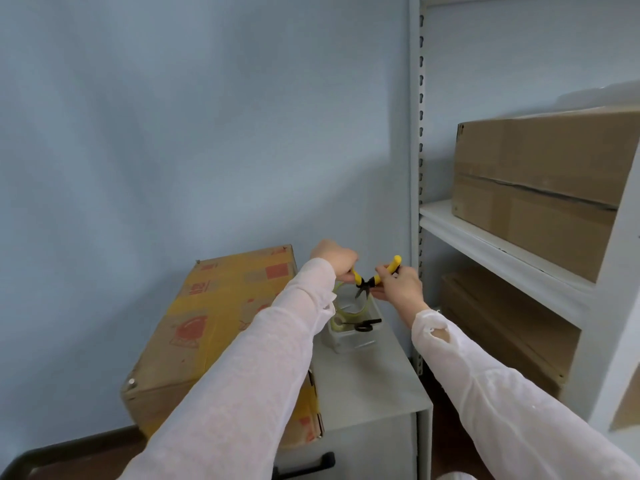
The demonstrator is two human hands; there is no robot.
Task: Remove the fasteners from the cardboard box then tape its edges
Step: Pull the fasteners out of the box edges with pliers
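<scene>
Cardboard box: located at 7 o'clock in the view, lying flat with its printed, yellow-taped top face up, just left of the grey bench. A metal fastener sits at its near left corner; two more show at the far corners.

Handling, by judgement: stiff board, rigid at the edges and likely to dent mid-panel. Weight cannot be told. It is best steadied at a corner or along an edge, beside the fastener being drawn.

Left hand: grip closed round one yellow handle of the pliers. Right hand: fingers pinch the other handle. The handles are spread and the black nose points down, at 6 o'clock from the hands, over a clear tray on the bench holding a tape roll and scissors.

Shelving with brown cartons stands at 3 o'clock.

Not verifiable: the box's right edge and near right corner lie under the left sleeve, so any fastener there is unseen. What supports the box is hidden. The pliers' nose is too small to read.
</scene>
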